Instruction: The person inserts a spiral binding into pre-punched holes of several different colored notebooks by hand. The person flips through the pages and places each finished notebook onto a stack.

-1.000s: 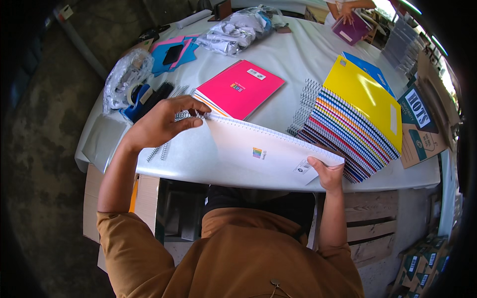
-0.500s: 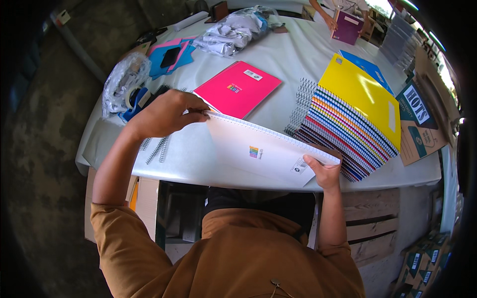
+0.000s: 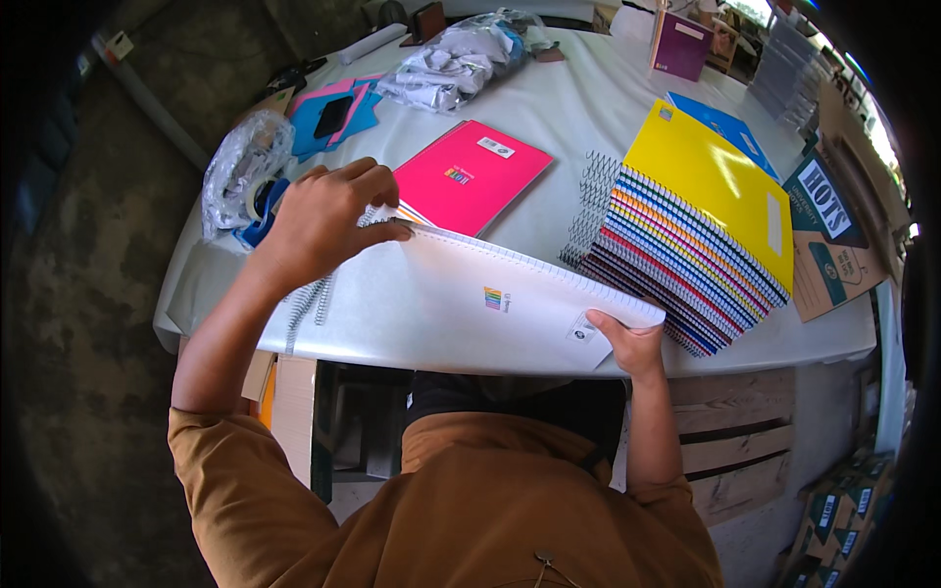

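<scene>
Right hand [image 3: 633, 345] clasps a white notebook [image 3: 539, 296] — best kept steady and square — while left hand [image 3: 325, 220], grip unclear, meets its corner.

I see white-covered table [image 3: 588, 88]. On it I make out pink-topped stack [image 3: 475, 174], yellow-topped spiral-notebook pile [image 3: 701, 220], wire coils [image 3: 321, 302], tape dispenser [image 3: 263, 220], clear plastic bags [image 3: 453, 67], coloured sheets [image 3: 365, 118].
</scene>
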Demonstrator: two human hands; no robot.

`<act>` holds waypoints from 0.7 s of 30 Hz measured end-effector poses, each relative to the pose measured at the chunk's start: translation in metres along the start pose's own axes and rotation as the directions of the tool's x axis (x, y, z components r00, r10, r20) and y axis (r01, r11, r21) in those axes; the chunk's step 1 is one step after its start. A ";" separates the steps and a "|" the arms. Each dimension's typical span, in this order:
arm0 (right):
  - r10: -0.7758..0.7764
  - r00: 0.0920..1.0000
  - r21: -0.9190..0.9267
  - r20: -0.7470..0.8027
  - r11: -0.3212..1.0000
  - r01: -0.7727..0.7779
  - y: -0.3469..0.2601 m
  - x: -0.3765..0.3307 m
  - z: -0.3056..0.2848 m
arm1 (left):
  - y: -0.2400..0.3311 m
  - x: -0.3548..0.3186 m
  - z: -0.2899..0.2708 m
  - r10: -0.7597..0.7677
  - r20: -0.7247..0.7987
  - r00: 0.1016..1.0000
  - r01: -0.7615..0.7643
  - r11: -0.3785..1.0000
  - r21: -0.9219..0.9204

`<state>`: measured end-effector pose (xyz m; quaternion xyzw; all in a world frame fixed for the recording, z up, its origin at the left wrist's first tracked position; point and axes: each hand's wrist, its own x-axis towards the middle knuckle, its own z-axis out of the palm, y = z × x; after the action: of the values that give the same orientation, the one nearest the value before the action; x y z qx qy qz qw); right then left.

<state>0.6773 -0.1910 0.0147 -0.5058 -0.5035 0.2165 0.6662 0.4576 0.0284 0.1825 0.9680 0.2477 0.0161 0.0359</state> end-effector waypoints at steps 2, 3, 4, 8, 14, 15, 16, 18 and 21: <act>0.005 0.997 0.110 -0.081 0.994 0.003 0.004 -0.002 0.002 | -0.021 -0.006 0.014 0.217 -0.233 0.948 -0.211 0.976 0.051; 0.039 0.997 0.087 -0.067 0.996 -0.033 0.007 -0.004 0.001 | -0.025 -0.002 0.009 0.226 -0.038 0.973 -0.227 0.973 -0.040; 0.073 0.996 0.063 -0.053 0.996 -0.070 0.008 -0.005 0.000 | -0.023 -0.002 0.008 0.226 -0.035 0.973 -0.227 0.973 -0.041; 0.008 1.000 -0.012 0.017 1.000 -0.007 0.005 -0.003 -0.002 | -0.012 0.001 0.009 0.012 -0.001 1.000 -0.012 0.986 -0.166; 0.077 0.996 0.025 -0.041 0.997 -0.076 0.011 -0.010 0.003 | -0.009 -0.004 -0.002 0.067 0.213 0.975 -0.062 0.998 -0.027; -0.002 1.000 -0.030 -0.029 1.000 0.001 0.010 -0.011 0.004 | 0.004 -0.004 -0.008 -0.045 0.203 0.978 0.041 0.999 0.024; -0.003 1.000 -0.029 -0.029 1.000 0.003 0.007 -0.009 0.005 | 0.003 -0.005 -0.006 -0.046 0.202 0.978 0.042 0.999 0.026; -0.071 0.997 -0.135 0.009 0.988 0.072 -0.001 -0.004 0.005 | -0.003 -0.007 0.009 0.299 -0.258 0.919 -0.233 0.938 0.256; -0.177 0.980 -0.198 0.090 0.961 0.192 -0.009 0.000 0.007 | -0.009 -0.004 0.014 0.238 -0.111 0.965 -0.220 0.963 0.156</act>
<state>0.6687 -0.1913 0.0222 -0.5149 -0.5915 0.1179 0.6092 0.4506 0.0340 0.1678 0.9872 0.1362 0.0647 -0.0515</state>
